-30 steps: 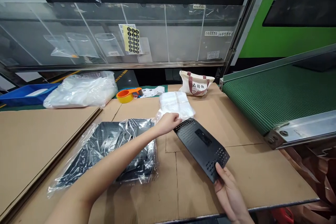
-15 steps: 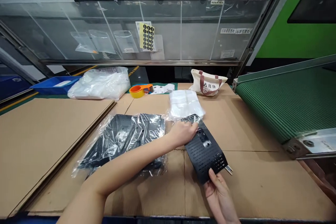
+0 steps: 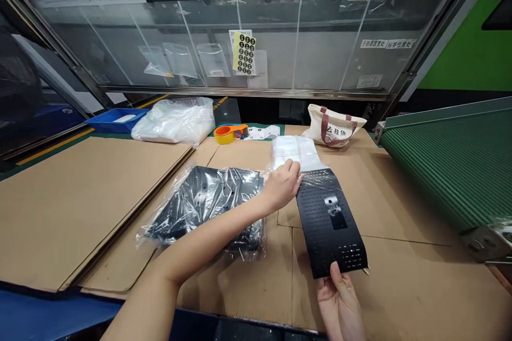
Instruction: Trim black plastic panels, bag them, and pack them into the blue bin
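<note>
A black perforated panel (image 3: 324, 218) slants over the right-centre of the cardboard-covered table, its upper end by a stack of clear bags (image 3: 294, 150). My left hand (image 3: 282, 184) pinches clear film at the panel's upper left corner, fingers closed. At the lower end my right hand (image 3: 340, 293) grips the panel's edge, thumb on top and fingers underneath. Small pale tips stick out beneath its lower right corner. Left of my left hand, several black panels in clear plastic (image 3: 208, 197) lie on the table, partly hidden by my forearm.
Cardboard sheets (image 3: 92, 197) lie at the left. Behind are a blue tray (image 3: 116, 120), a plastic bundle (image 3: 176, 120), a tape dispenser (image 3: 226, 134) and a cloth bag (image 3: 334, 127). A green conveyor (image 3: 452, 165) borders the right; a clear pocket panel (image 3: 272, 64) stands at the back.
The black panel is now turned more face-on, and its upper end shows more fully. My left hand has moved to its upper left corner. The camera view has shifted left.
</note>
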### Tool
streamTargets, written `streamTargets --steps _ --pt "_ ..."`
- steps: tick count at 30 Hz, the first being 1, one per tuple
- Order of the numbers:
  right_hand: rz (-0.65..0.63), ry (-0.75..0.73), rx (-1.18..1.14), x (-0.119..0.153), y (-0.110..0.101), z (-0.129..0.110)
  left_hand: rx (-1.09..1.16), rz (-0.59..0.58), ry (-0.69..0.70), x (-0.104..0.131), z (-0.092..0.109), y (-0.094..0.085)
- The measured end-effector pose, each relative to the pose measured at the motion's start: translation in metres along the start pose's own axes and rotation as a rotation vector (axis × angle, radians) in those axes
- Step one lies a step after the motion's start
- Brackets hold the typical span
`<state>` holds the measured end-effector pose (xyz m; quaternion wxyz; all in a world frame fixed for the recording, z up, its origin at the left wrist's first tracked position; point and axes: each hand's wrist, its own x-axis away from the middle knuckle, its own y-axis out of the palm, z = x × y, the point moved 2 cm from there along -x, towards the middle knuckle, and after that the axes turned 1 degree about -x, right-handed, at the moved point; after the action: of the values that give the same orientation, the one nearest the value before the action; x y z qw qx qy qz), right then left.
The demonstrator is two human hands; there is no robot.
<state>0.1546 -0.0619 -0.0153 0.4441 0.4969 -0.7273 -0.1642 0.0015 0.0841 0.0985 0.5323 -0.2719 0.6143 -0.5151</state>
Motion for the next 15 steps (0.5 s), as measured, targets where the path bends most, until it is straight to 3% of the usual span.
streamTargets --steps 3,6,10,15 --pt "-0.017 -0.041 0.101 -0.001 -0.003 0.003 0.058 -0.035 0.002 0.002 0.005 0.003" --pt "-0.016 -0.017 0.193 -0.003 -0.014 0.003 -0.009 -0.039 0.094 0.005 0.011 0.008" --pt "-0.036 -0.067 0.168 -0.008 -0.027 -0.006 -0.098 -0.003 0.152 0.006 0.013 0.009" --pt "-0.075 0.020 0.364 -0.010 -0.026 -0.011 -0.138 0.028 0.311 0.019 0.033 0.006"
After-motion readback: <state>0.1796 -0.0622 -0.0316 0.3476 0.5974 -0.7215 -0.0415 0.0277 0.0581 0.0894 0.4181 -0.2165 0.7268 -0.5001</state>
